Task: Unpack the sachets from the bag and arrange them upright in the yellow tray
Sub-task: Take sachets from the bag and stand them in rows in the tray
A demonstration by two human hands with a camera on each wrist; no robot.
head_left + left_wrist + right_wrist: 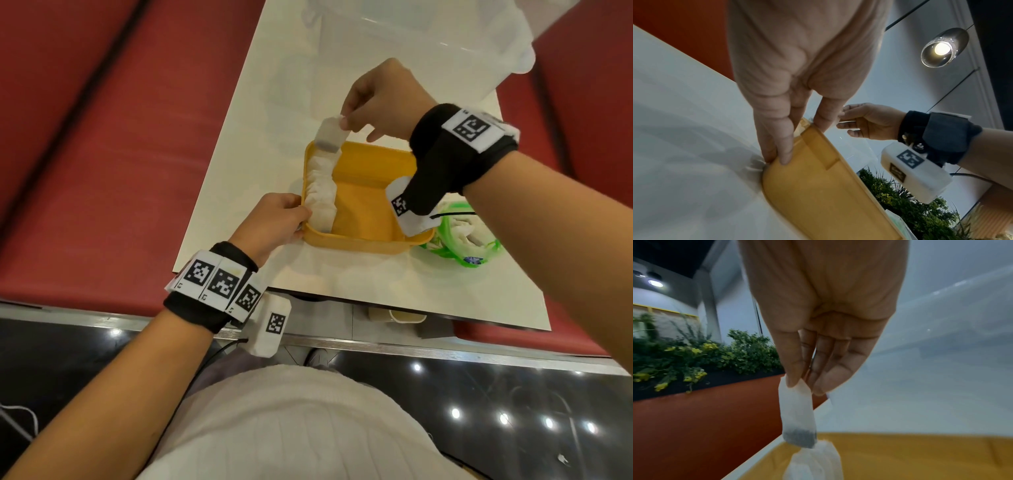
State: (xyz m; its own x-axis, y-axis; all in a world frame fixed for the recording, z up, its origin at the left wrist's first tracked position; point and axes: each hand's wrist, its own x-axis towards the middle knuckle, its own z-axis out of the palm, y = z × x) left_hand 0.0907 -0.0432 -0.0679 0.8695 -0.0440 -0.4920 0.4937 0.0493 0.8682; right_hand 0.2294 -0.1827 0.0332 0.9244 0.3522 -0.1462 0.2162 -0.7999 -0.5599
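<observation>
A yellow tray (373, 161) sits on the white table. Several white sachets (320, 192) stand in a row along its left wall. My right hand (346, 120) pinches one white sachet (329, 135) by its top edge above the tray's far left corner; in the right wrist view this sachet (797, 415) hangs from thumb and fingers with dark grains at its bottom, over the standing sachets (813, 462). My left hand (301, 219) grips the tray's near left rim (818, 146), thumb inside against the sachets. A green bag (459, 240) lies right of the tray.
A clear plastic box (428, 37) stands at the table's far end. Red bench seats (85, 154) flank the table on both sides. The table's near edge (376, 301) lies just beyond my torso. The right part of the tray floor (366, 209) is bare.
</observation>
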